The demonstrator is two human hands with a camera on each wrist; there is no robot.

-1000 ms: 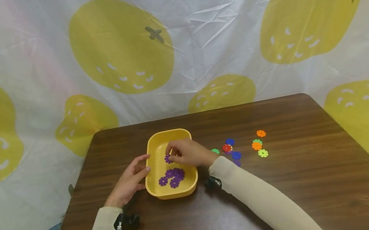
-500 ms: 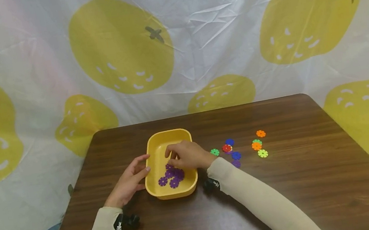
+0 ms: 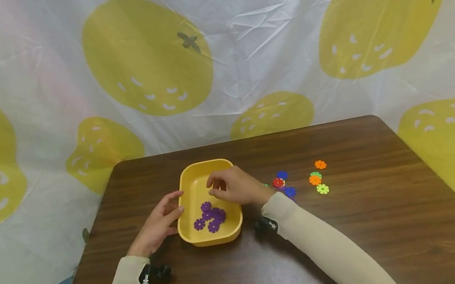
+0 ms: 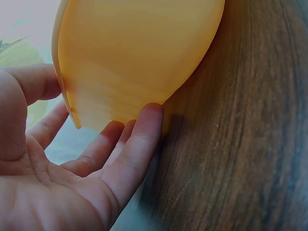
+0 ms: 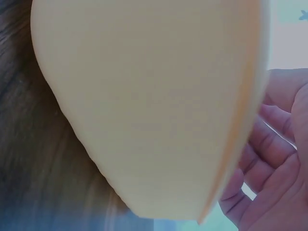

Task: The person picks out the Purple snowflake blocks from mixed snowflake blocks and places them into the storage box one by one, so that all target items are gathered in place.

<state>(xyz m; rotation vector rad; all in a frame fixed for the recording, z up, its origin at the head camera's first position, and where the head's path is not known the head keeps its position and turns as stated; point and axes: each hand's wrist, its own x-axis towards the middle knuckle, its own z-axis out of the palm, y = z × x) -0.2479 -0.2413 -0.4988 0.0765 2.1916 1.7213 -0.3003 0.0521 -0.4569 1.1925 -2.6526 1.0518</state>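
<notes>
A yellow plastic tub (image 3: 212,242) stands on the table with several purple notched plastic discs (image 3: 213,226) heaped in its near half. The left hand (image 3: 157,225) rests against the tub's left side, its fingers spread. In the left wrist view, the fingertips (image 4: 150,113) touch the tub's wall. Above the right half of the tub hovers the right hand (image 3: 235,187), fingers loosely bent; no disc shows between them. The right wrist view has the tub's outer wall (image 5: 144,110) covering part of that hand.
Right of the tub lie loose discs: a red one (image 3: 278,182), blue ones (image 3: 289,192), orange ones (image 3: 320,164) and a yellow-green one (image 3: 323,189). The right forearm partly covers a green disc. A fruit-print curtain (image 3: 235,65) hangs behind the brown table (image 3: 368,210).
The right hand pinched a purple disc above the tub, let it go onto the purple heap, then drew slightly up and right. The left hand stays at the tub's side.
</notes>
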